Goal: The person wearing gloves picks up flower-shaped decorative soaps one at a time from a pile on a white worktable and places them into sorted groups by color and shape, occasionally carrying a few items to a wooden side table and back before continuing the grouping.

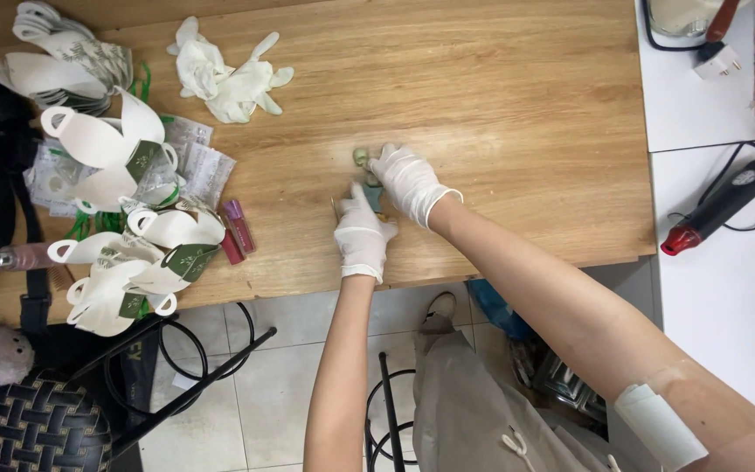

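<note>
Here, 2 gloved hands close together on a wooden table (482, 105). Left hand (363, 238) curled around the lower end of a small teal-green item (372, 194), mostly hidden. Right hand (411, 182) just above it, fingers pinched on the item's pale green top end. Up and left of both, a crumpled pair of white gloves (231, 80). Far left, a heap of white paper tags (124, 218); nearer, 2 pink tubes (236, 229).
</note>
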